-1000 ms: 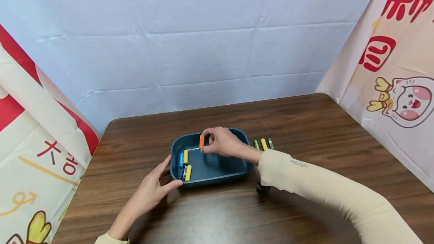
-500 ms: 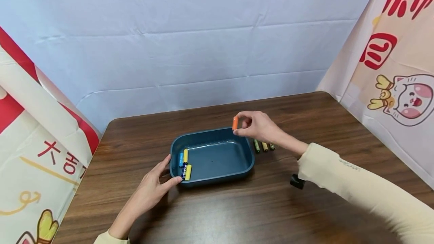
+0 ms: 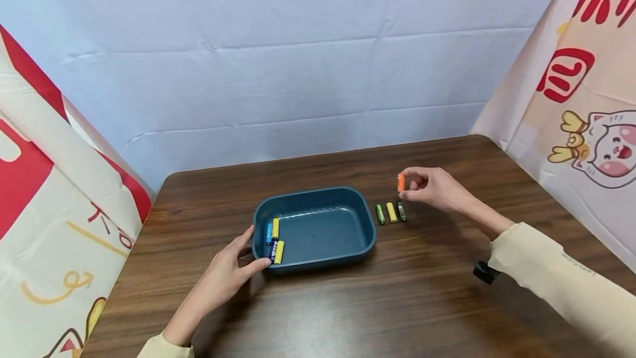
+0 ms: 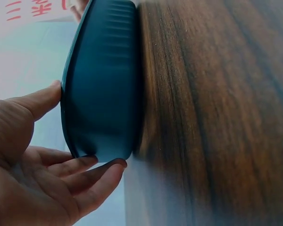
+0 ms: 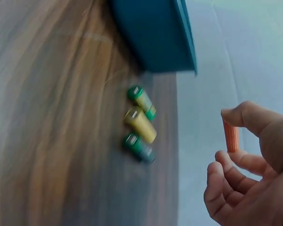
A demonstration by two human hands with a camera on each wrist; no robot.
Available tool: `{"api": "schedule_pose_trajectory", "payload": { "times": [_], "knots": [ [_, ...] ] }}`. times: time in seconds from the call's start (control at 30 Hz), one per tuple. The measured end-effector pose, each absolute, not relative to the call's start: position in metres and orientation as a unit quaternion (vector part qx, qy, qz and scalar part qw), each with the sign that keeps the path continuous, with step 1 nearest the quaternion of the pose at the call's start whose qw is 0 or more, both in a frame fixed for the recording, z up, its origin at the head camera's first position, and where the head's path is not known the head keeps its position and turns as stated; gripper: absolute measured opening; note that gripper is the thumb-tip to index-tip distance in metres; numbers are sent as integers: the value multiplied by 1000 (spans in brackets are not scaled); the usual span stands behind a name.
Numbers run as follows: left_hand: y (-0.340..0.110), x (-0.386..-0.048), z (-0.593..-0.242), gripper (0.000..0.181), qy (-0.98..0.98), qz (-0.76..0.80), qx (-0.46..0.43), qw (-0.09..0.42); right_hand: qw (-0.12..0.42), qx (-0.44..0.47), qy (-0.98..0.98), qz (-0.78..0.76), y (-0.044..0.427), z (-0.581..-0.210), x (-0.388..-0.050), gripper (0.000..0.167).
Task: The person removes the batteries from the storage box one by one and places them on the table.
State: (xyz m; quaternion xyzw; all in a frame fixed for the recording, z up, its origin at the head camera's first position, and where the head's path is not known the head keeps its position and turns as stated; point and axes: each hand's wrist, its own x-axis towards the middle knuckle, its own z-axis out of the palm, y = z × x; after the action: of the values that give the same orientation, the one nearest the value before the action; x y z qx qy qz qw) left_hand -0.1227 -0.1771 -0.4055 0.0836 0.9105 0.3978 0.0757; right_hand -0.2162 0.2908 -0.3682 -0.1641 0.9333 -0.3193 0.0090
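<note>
Three batteries (image 3: 391, 212) lie apparently placed left of the right hand (image 3: 433, 188), which pinches an orange battery (image 3: 401, 182) above the tabletop (image 3: 318, 314); four batteries (image 3: 280, 253) seem outstanding in the tray (image 3: 318, 239) against the spread left hand (image 3: 229, 268).

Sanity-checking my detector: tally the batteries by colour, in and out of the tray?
Yellow batteries: 3
Light blue battery: 1
Dark blue battery: 1
Green battery: 1
Dark battery with a green end: 1
Orange battery, in the right hand: 1
Total: 8
</note>
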Motion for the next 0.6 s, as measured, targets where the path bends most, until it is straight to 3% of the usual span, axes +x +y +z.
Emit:
{"api": "schedule_pose_trajectory", "payload": {
  "times": [0.6],
  "knots": [
    [-177,-122,-404,86,916,387,81,75,80,-191,931,-299,326,-410,-219,45]
  ]
}}
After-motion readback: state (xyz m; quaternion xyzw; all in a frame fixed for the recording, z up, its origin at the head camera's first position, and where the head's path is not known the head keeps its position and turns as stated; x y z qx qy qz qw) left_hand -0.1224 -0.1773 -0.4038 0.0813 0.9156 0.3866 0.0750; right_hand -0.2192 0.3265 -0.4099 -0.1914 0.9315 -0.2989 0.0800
